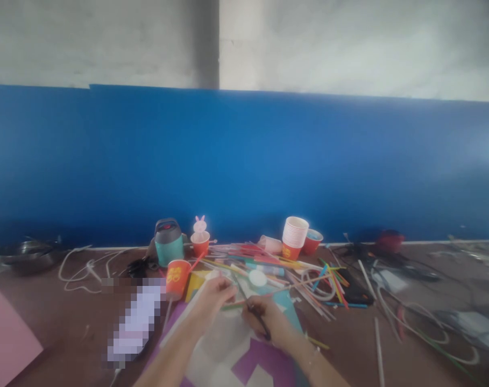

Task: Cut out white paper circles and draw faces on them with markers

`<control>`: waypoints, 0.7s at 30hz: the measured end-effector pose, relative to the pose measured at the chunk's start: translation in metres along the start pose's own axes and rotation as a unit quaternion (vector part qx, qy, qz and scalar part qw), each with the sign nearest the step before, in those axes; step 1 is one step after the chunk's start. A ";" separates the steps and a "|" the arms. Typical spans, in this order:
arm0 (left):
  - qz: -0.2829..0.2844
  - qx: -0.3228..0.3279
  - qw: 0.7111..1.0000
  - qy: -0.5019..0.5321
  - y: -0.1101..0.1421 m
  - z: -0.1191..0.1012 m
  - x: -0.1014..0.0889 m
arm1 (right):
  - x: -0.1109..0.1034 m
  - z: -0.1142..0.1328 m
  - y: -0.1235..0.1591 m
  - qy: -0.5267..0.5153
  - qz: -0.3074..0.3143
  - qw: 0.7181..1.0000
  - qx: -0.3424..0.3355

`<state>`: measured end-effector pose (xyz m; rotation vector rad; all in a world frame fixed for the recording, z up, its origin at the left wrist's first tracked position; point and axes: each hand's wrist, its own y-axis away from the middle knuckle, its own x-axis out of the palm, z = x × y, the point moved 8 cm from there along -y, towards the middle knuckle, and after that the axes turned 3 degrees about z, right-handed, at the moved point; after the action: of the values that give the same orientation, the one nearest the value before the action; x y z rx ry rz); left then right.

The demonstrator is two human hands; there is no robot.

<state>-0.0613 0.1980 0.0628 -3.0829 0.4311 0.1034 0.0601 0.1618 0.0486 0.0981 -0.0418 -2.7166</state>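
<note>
My right hand (268,318) grips the scissors (249,306); my left hand (214,296) curls its fingers, on what I can't tell; best keep them left of the blades (241,289)

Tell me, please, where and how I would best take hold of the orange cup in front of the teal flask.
I'd grip the orange cup lightly around its outer wall at about mid-height, coming from the left. It looks round and nearly upright, while a red strip slants up at its right side, likely hindering a grip there.
</note>
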 end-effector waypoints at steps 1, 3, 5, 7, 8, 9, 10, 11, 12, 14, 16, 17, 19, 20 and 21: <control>-0.001 0.000 1.000 -0.001 0.000 0.001 -0.001 | 0.000 -0.001 0.000 -0.003 0.001 1.000 -0.004; -0.002 0.002 1.000 -0.003 0.000 0.002 -0.002 | -0.001 -0.002 -0.001 -0.014 -0.002 1.000 -0.008; 0.000 0.004 1.000 -0.006 0.000 0.003 -0.003 | -0.002 -0.005 -0.001 -0.016 -0.002 1.000 -0.005; 0.006 0.005 1.000 -0.008 0.000 0.003 -0.003 | -0.002 -0.007 -0.001 -0.015 -0.001 1.000 -0.003; 0.009 0.006 1.000 -0.009 0.000 0.003 -0.003 | -0.002 -0.008 -0.001 -0.015 -0.001 1.000 -0.002; 0.013 0.006 1.000 -0.010 0.000 0.002 -0.003 | -0.002 -0.008 -0.001 -0.014 -0.002 1.000 0.001; 0.017 0.006 1.000 -0.011 0.000 0.002 -0.003 | -0.002 -0.008 0.000 -0.013 -0.002 1.000 0.004; 0.020 0.005 1.000 -0.013 0.000 0.002 -0.002 | -0.001 -0.007 0.000 -0.012 -0.002 1.000 0.005; 0.022 0.003 1.000 -0.014 0.000 0.002 -0.002 | 0.000 -0.005 0.001 -0.009 0.001 1.000 0.004; 0.026 0.000 1.000 -0.016 0.000 0.002 -0.003 | 0.002 0.001 0.002 -0.002 0.008 1.000 -0.004; 0.030 -0.003 0.999 -0.018 0.000 0.003 -0.003 | 0.003 0.006 0.004 0.007 0.011 1.000 -0.013; 0.033 -0.004 0.999 -0.018 0.000 0.003 -0.004 | 0.004 0.008 0.005 0.011 0.010 1.000 -0.014; 0.039 -0.009 0.999 -0.020 0.000 0.004 -0.005 | 0.004 0.011 0.006 0.016 0.010 1.000 -0.017; 0.041 -0.011 0.999 -0.020 0.000 0.005 -0.006 | 0.004 0.012 0.006 0.018 0.013 1.000 -0.019; 0.044 -0.013 0.999 -0.020 0.000 0.005 -0.007 | 0.004 0.013 0.006 0.020 0.016 0.999 -0.021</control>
<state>-0.0682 0.1997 0.0578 -3.0813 0.5678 0.1738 0.0580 0.1546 0.0614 0.1381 0.0244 -2.6809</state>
